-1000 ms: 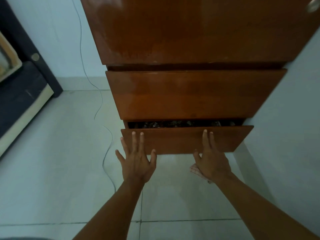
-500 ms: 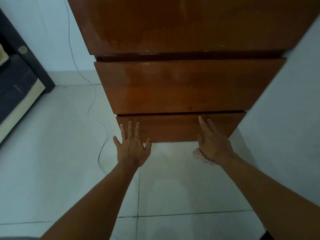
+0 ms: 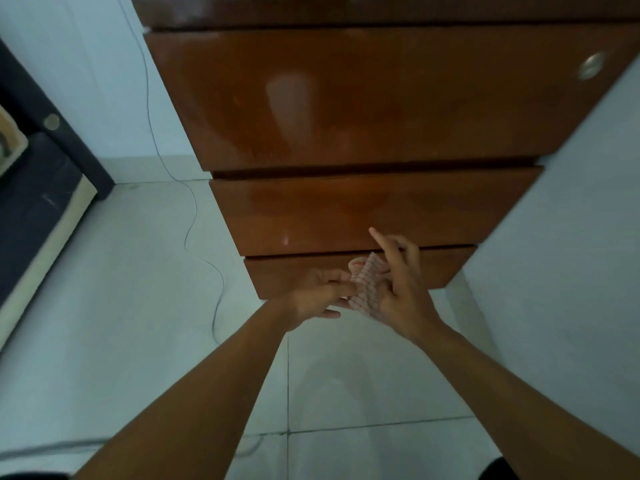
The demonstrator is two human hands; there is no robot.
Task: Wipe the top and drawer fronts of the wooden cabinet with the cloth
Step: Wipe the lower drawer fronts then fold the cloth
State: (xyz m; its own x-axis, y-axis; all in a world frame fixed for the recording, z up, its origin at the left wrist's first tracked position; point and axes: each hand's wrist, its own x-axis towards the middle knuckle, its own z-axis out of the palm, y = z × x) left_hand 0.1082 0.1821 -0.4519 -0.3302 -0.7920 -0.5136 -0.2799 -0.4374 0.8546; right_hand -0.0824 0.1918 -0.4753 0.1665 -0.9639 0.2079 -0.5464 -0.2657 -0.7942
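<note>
My two hands meet in front of the lowest drawer, sharing one small checked cloth (image 3: 365, 284). My left hand (image 3: 317, 297) pinches its near edge between thumb and fingertips. My right hand (image 3: 403, 289) holds the other side loosely against the palm, its fingers spread and the index finger pointing up toward the middle drawer. The cloth is bunched between them, off the wood, just in front of the bottom drawer front (image 3: 298, 275).

I judge I am regathering the cloth before wiping. The right hand's hold is slack, so the cloth could slip and fall to the floor if the left lets go too soon. A badly bunched cloth would also wipe only a narrow strip.

The wooden cabinet (image 3: 363, 98) is glossy reddish brown, with three drawer fronts all closed and a round metal lock (image 3: 591, 66) at the upper right. Its top is barely in view. It stands on pale floor tiles (image 3: 104, 306) against a light wall. A thin cable (image 3: 194, 216) trails down the wall and over the floor to the left. Dark furniture (image 3: 31, 199) sits at the far left.
</note>
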